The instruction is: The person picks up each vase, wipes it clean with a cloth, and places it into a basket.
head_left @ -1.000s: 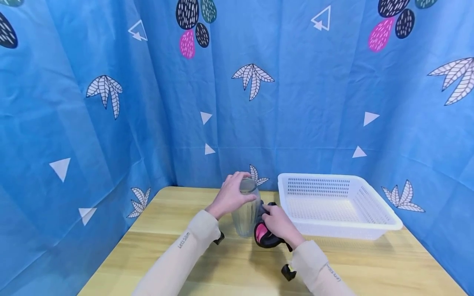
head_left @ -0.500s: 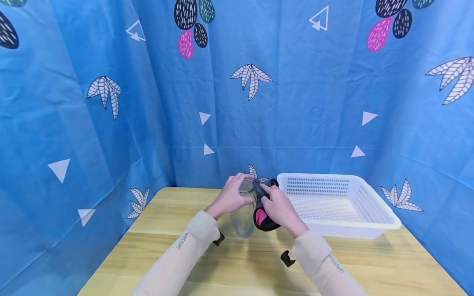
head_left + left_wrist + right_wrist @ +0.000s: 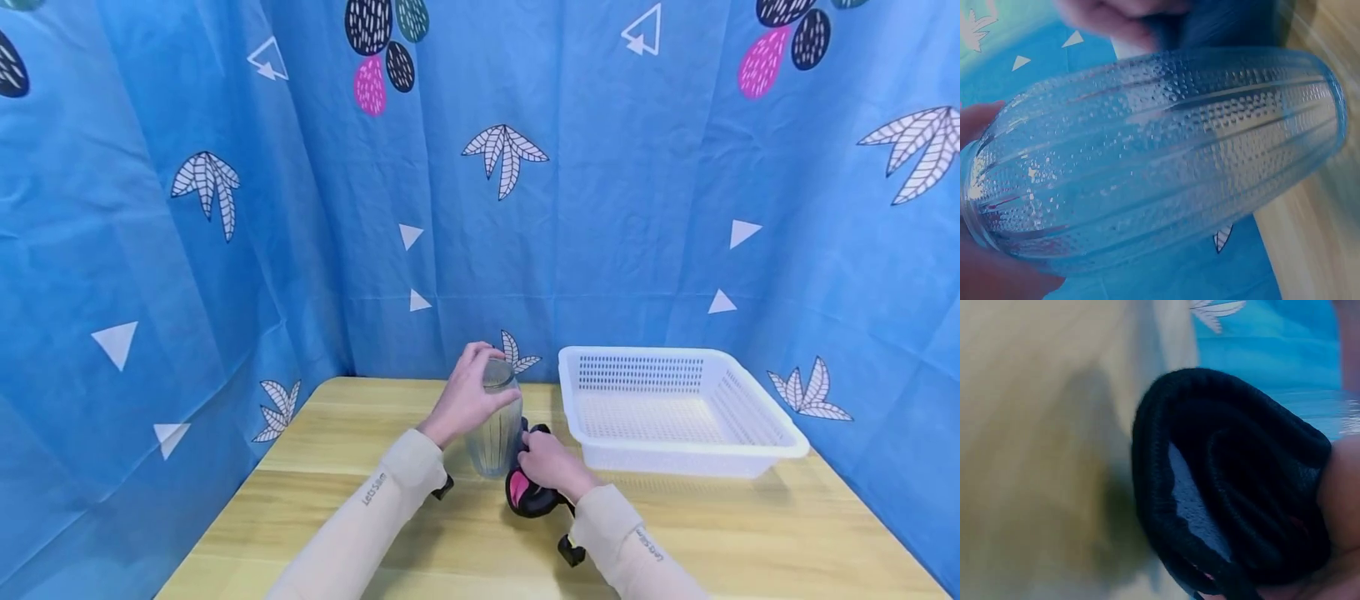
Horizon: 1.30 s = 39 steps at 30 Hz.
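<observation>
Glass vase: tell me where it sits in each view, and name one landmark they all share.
Head: glass vase at lower middle, upright, the left hand gripping it near the rim.
Left wrist: glass vase spans most of the frame, rim left, base right.
Right wrist: part of the glass vase at the right edge, beyond the black item.
Shared landmark: blue curtain with white print.

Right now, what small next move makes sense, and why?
Probably slide the rolled black fabric up along the glass vase: the right grip holds that fabric low beside it, while the left grip holds the vase's top, likely steadying it.
</observation>
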### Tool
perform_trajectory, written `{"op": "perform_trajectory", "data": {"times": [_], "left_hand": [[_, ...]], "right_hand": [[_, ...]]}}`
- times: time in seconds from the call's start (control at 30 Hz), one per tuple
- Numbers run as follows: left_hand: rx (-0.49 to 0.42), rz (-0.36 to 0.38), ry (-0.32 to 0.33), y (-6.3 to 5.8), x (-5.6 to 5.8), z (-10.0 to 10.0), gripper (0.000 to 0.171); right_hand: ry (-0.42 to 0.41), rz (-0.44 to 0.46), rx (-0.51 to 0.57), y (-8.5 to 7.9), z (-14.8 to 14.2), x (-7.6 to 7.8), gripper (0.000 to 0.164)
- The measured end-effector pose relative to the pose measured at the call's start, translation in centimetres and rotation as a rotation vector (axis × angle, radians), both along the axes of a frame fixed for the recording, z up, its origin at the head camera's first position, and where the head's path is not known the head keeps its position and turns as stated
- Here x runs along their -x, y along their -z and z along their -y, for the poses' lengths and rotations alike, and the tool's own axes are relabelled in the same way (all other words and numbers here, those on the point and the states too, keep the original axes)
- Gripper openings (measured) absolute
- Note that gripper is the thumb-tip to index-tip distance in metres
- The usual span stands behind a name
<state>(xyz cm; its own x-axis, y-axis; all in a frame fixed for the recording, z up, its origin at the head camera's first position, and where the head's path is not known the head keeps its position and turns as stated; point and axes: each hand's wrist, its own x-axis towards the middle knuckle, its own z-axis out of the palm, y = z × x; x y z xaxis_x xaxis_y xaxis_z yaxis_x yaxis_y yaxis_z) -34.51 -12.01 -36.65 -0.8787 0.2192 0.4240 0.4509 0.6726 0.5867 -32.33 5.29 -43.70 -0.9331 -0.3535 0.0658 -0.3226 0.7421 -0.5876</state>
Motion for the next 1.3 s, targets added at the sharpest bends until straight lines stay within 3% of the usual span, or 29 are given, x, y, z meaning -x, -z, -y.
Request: {"op": "perform_trajectory", "data": {"times": [0.13,0.3,0.47,0.67,0.97,1.1,1.3], "left_hand": [[-0.024,0.047,-0.026,0.0,0.0,-0.2,0.071],[0.015,0.062,-0.022,-0.2,-0.1,-0.9,0.072],[0.05,0.052,-0.025,-0.7,-0.2,-0.9,0.071],[0.079,0.081,0.035,-1.2,0.1,-0.5,0.068],[0.062,0.091,0.082,-1.3,0.4,-0.3,0.068],[0.033,0.087,0.104,-1.2,0.4,-0.1,0.07],[0.013,0.064,0.075,-0.7,0.3,0.6,0.068]], "right_hand": [[0.009,0.027,0.013,0.8,-0.2,0.1,0.041],[0.077,0.056,0.061,0.0,-1.3,-0.1,0.044],[0.081,0.036,0.143,-2.1,-1.8,-0.4,0.044],[0.095,-0.006,0.174,-5.2,-2.3,-0.6,0.045],[0.081,-0.207,0.125,-9.6,-2.2,-1.0,0.051],[0.078,-0.228,0.07,-9.3,-1.7,-0.7,0.051],[0.053,-0.154,0.009,-6.8,-0.9,0.0,0.051]]}}
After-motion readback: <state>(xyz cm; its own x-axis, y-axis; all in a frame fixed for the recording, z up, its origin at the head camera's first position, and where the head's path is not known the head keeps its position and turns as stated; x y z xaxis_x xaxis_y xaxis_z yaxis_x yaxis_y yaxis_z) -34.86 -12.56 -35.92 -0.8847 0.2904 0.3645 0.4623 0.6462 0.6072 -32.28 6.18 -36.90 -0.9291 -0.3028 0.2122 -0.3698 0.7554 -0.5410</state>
